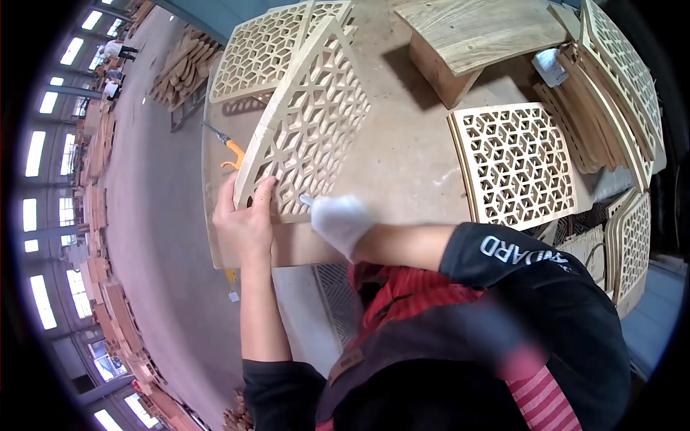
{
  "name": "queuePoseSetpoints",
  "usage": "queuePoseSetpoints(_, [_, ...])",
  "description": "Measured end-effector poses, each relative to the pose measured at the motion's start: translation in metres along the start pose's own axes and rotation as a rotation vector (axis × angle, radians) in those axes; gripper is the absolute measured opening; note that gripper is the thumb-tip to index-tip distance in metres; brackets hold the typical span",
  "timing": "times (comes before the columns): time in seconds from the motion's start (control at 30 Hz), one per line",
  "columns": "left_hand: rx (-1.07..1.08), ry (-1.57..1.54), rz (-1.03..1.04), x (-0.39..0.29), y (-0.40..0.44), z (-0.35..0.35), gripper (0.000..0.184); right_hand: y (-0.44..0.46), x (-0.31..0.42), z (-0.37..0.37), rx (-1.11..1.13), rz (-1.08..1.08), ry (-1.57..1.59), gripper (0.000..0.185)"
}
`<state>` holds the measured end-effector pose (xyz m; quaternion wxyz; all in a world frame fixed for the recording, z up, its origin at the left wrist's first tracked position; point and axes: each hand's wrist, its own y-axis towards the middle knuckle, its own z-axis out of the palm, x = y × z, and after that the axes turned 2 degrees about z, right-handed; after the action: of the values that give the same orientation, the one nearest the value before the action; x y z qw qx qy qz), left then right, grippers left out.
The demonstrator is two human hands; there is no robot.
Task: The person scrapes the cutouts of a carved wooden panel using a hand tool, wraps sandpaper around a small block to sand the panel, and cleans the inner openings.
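Note:
A pale wooden lattice panel (pixel 316 122) with star-like cut-outs stands tilted on its edge on the workbench. My bare left hand (pixel 246 219) is closed around its near lower corner, thumb on the lattice face and fingers on the outer side. My right hand (pixel 341 221), in a white glove and a little blurred, is closed close to the panel's lower openings. From its fingers pokes a thin light-grey piece (pixel 307 200), its tip at the lattice; its kind cannot be made out. Left of the panel lies an orange-handled tool (pixel 233 149) with a slim metal end.
More lattice panels (pixel 248 65) lie at the back left of the workbench (pixel 402 179). On the right sits a stack of lattice panels (pixel 517 161). Behind it stands a wooden piece with a curved top (pixel 489 32). Curved boards (pixel 589 118) and further panels crowd the far right.

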<state>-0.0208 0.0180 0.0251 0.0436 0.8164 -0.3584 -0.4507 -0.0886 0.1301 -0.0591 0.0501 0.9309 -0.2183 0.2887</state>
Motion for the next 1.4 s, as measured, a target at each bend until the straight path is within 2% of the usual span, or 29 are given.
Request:
queuePoseSetpoints(0.07, [0.001, 0.036, 0.075, -0.007, -0.001, -0.002, 0.032, 0.012, -0.003, -0.025, 0.098, -0.250, -0.112, 0.006])
queuePoseSetpoints(0.1, [-0.008, 0.017, 0.034, -0.010, -0.001, -0.002, 0.031, 0.019, 0.004, -0.023, 0.169, -0.215, -0.200, 0.006])
queuePoseSetpoints(0.2, [0.007, 0.052, 0.085, -0.006, 0.003, -0.004, 0.029, 0.007, -0.001, -0.007, 0.018, -0.112, 0.047, 0.020])
queuePoseSetpoints(0.3, [0.012, -0.003, -0.009, -0.008, 0.004, -0.002, 0.028, 0.004, -0.002, -0.001, 0.059, 0.067, 0.131, 0.015])
queuePoseSetpoints(0.4, [-0.003, 0.054, 0.072, -0.002, 0.005, -0.004, 0.031, 0.018, -0.005, -0.017, 0.076, -0.248, -0.092, 0.007])
queuePoseSetpoints(0.5, [0.008, -0.025, -0.024, 0.001, 0.008, -0.003, 0.030, 0.024, 0.005, -0.015, 0.057, -0.154, -0.131, 0.008])
queuePoseSetpoints(0.6, [0.040, 0.067, 0.060, 0.004, 0.012, -0.006, 0.026, -0.011, -0.015, -0.009, 0.113, -0.020, 0.116, 0.009])
queuePoseSetpoints(0.7, [0.014, 0.011, 0.014, 0.021, 0.017, -0.007, 0.026, -0.054, -0.059, -0.027, 0.450, -0.109, -0.141, 0.017])
queuePoseSetpoints(0.73, [0.025, 0.009, 0.006, 0.021, 0.019, -0.006, 0.026, -0.061, -0.071, -0.021, 0.608, -0.038, -0.138, 0.023])
queuePoseSetpoints(0.87, [0.034, -0.097, -0.138, 0.009, 0.018, -0.005, 0.028, -0.063, -0.091, -0.022, 0.521, 0.202, 0.085, 0.021])
queuePoseSetpoints(0.93, [0.028, -0.101, -0.113, 0.016, 0.021, -0.004, 0.027, -0.060, -0.090, -0.036, 0.460, 0.327, 0.198, 0.023])
queuePoseSetpoints(0.97, [0.035, -0.106, -0.139, 0.019, 0.023, -0.005, 0.027, -0.063, -0.095, -0.029, 0.400, 0.324, 0.275, 0.025])
queuePoseSetpoints(1.07, [0.038, -0.122, -0.130, 0.021, 0.028, -0.006, 0.027, -0.059, -0.088, -0.034, 0.483, 0.312, 0.280, 0.026])
queuePoseSetpoints(1.27, [0.033, -0.134, -0.148, 0.011, 0.022, -0.004, 0.026, -0.044, -0.072, -0.012, 0.349, 0.188, 0.318, 0.035])
queuePoseSetpoints(1.4, [0.036, -0.155, -0.155, 0.009, 0.019, -0.004, 0.027, -0.021, -0.057, 0.005, 0.279, 0.157, 0.179, 0.026])
